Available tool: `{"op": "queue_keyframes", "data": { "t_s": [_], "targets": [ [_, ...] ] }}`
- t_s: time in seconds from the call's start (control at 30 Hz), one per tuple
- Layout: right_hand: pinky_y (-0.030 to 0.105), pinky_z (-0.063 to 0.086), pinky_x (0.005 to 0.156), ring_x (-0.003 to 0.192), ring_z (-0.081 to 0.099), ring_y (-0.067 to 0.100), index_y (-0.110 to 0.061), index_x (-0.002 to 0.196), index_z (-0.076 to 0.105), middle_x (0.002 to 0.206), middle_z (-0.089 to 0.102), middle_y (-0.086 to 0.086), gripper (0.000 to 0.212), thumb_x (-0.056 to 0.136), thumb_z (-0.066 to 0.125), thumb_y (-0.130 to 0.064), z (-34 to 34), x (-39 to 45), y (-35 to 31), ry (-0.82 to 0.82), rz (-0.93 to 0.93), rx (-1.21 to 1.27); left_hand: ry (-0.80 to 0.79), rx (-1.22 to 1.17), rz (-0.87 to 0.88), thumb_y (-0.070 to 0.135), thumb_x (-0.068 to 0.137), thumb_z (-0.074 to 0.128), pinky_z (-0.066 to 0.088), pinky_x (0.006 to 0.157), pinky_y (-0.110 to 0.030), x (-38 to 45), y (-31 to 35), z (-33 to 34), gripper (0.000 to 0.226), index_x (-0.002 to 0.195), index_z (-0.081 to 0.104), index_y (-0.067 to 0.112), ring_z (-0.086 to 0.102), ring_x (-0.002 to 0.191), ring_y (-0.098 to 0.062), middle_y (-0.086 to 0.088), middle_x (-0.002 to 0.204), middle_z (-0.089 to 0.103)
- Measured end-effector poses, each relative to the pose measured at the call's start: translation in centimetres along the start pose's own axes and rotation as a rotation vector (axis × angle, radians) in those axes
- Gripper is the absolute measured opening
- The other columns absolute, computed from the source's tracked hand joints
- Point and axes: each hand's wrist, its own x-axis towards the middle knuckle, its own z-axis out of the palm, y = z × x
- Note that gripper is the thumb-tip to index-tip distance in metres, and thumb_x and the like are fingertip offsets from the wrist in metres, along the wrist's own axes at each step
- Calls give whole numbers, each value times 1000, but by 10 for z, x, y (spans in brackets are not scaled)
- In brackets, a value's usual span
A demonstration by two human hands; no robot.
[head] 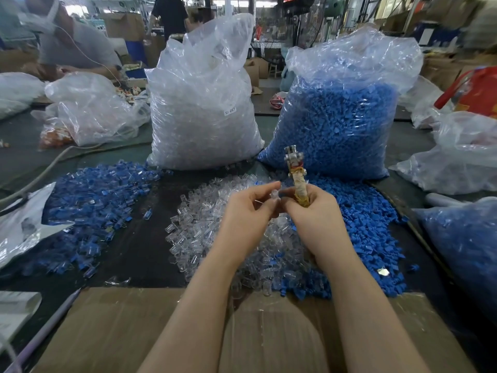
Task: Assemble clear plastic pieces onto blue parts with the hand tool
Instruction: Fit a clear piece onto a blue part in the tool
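Note:
My right hand (312, 211) grips the taped handle of the hand tool (295, 173), whose metal head points up and away. My left hand (247, 208) pinches a small clear plastic piece (274, 195) between thumb and fingertips, right beside the tool handle. Both hands hover above a loose heap of clear pieces (204, 230) in the middle of the table. A heap of blue parts (368, 232) lies to the right. Finished blue-and-clear assemblies (99, 203) are piled at the left.
Two tall plastic bags stand behind the heaps, one of clear pieces (201, 109) and one of blue parts (336, 119). A cardboard flap (121, 332) covers the near edge. More bags lie at both sides. A person (70, 41) works at the far left.

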Motion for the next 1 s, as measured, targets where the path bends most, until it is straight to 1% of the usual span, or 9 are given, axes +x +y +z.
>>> {"op": "queue_keyframes", "data": {
  "t_s": [0.07, 0.13, 0.27, 0.33, 0.47, 0.6, 0.7, 0.83, 1.0],
  "targets": [
    [37, 56, 69, 74, 67, 19, -29, 77, 66, 74, 71, -6, 15, 87, 66, -17, -1, 0, 1, 22, -14, 23, 51, 6, 19, 3, 94, 61, 53, 68, -15, 0, -1, 1, 32, 113, 68, 28, 67, 71, -1, 0, 83, 70],
    [25, 50, 59, 61, 58, 3, -27, 75, 65, 66, 66, -14, 16, 87, 67, -17, 0, 0, 2, 48, -34, 42, 91, -53, 11, 5, 93, 63, 55, 68, -19, 0, 0, 2, 24, 101, 64, 27, 69, 72, -9, -5, 81, 69],
    [14, 41, 46, 51, 49, -2, -23, 75, 65, 59, 61, -14, 16, 88, 67, -14, 0, 1, 3, 95, -60, 82, 74, -231, -26, 0, 93, 61, 55, 69, -20, -1, 1, 3, 21, 99, 68, 18, 69, 70, -10, -1, 74, 69],
    [13, 42, 47, 54, 52, -2, -23, 76, 66, 61, 62, -15, 16, 88, 67, -14, -1, 1, 3, 105, -73, 84, 65, -269, -39, 0, 94, 60, 55, 67, -18, -1, 2, 4, 22, 101, 72, 17, 69, 68, -8, 1, 75, 72],
    [11, 44, 50, 58, 56, -3, -23, 77, 65, 64, 65, -15, 15, 89, 66, -14, -2, 1, 3, 118, -76, 88, 55, -263, -51, 1, 89, 67, 53, 67, -14, -2, 4, 5, 26, 113, 72, 10, 71, 73, -6, -4, 90, 77],
    [11, 46, 51, 60, 57, -3, -21, 77, 64, 64, 64, -14, 16, 89, 67, -12, -3, 2, 4, 144, -57, 122, 41, -170, -30, 1, 86, 71, 53, 70, -14, -2, 3, 7, 32, 118, 70, 6, 71, 75, -5, -6, 89, 76],
    [11, 44, 50, 55, 53, -2, -21, 75, 63, 59, 62, -12, 17, 88, 70, -11, -3, 3, 4, 166, -43, 150, 108, -186, -50, 4, 87, 71, 53, 65, -13, -2, 2, 10, 22, 109, 73, 6, 71, 69, -5, 0, 80, 76],
    [12, 41, 50, 57, 49, 4, -19, 76, 63, 63, 59, -6, 15, 86, 72, -11, -3, 3, 2, 184, -50, 161, 219, -162, -62, 18, 88, 73, 51, 62, -15, 0, -3, 9, 5, 86, 76, 22, 69, 64, -4, 6, 71, 74],
    [10, 44, 52, 56, 51, 1, -17, 77, 64, 59, 59, -12, 14, 86, 72, -9, -3, 2, -1, 213, -111, 195, 280, -266, -100, 15, 90, 70, 54, 62, -18, 1, -4, 7, 5, 89, 73, 11, 72, 68, -11, -3, 76, 76]
  ]
}}
